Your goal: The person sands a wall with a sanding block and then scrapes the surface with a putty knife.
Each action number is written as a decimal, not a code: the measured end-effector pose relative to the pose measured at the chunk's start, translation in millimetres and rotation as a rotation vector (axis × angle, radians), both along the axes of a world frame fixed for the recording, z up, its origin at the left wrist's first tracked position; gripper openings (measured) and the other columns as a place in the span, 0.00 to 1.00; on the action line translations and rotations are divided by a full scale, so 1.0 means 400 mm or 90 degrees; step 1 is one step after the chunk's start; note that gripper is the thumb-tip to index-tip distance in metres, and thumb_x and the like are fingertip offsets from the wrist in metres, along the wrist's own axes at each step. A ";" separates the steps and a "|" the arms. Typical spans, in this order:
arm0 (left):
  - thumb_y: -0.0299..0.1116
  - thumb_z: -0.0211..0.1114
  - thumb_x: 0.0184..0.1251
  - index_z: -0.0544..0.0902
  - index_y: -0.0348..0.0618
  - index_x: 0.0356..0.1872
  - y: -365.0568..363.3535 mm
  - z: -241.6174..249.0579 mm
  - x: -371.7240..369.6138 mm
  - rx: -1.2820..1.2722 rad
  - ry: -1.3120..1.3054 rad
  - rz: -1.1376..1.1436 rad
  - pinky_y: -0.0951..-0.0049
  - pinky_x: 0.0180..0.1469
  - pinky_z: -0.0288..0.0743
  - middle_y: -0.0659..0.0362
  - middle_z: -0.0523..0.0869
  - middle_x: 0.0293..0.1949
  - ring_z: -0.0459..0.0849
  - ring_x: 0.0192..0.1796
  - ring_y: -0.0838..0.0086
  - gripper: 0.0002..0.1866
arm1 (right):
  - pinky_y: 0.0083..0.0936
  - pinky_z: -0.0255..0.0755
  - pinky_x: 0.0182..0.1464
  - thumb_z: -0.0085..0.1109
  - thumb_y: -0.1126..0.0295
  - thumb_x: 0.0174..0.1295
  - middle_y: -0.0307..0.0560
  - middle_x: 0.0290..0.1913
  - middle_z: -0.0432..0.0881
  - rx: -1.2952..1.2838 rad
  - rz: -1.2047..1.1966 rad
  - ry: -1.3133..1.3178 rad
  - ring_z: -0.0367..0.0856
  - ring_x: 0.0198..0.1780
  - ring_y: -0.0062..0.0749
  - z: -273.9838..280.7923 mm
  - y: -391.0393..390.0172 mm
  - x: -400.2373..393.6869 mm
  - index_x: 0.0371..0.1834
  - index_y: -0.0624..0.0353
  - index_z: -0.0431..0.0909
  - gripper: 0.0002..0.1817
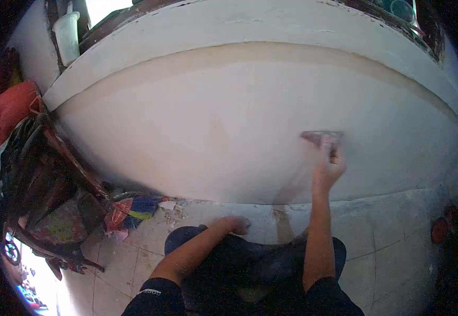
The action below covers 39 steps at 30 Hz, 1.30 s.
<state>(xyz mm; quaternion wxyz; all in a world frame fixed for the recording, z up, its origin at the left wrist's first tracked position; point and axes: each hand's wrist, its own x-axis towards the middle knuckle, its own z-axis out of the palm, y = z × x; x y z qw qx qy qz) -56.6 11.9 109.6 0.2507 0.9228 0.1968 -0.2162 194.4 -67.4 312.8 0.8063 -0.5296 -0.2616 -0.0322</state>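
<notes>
My right hand (330,163) is closed around a scraper (321,135) with a wide, flat edge, held up against the pale wall (197,126). Motion blurs the tool, so its exact make is hard to see. The hand's shadow falls on the wall just to its left. My left hand (235,225) is low, near my left knee, and apart from the wall. Its fingers are dark and smeared, and I cannot make out anything in them.
A ledge (250,26) runs along the wall's top, with a white plastic container (68,38) at its left end. Dark cloth and a red bag (17,108) are piled at left. Crumpled wrappers (119,216) and debris lie on the tiled floor (361,274).
</notes>
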 end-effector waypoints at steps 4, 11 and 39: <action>0.40 0.58 0.67 0.84 0.40 0.51 0.097 -0.353 0.035 0.066 0.023 -0.140 0.50 0.59 0.77 0.44 0.86 0.53 0.84 0.56 0.47 0.18 | 0.19 0.72 0.34 0.63 0.61 0.73 0.34 0.30 0.82 0.049 -0.046 0.028 0.77 0.31 0.15 -0.003 0.011 -0.026 0.36 0.64 0.85 0.15; 0.39 0.58 0.67 0.84 0.39 0.53 0.068 -0.233 0.039 0.003 0.053 -0.068 0.49 0.60 0.76 0.46 0.86 0.54 0.84 0.57 0.48 0.19 | 0.19 0.72 0.36 0.64 0.61 0.72 0.36 0.31 0.85 -0.025 0.029 -0.129 0.79 0.33 0.18 -0.021 0.025 -0.041 0.38 0.64 0.85 0.15; 0.32 0.58 0.60 0.88 0.37 0.48 0.011 -0.003 -0.024 -0.098 0.060 0.105 0.50 0.54 0.79 0.45 0.88 0.52 0.87 0.52 0.52 0.19 | 0.19 0.72 0.37 0.62 0.62 0.73 0.36 0.32 0.84 0.013 0.018 -0.018 0.77 0.34 0.15 -0.026 0.046 -0.065 0.40 0.65 0.86 0.15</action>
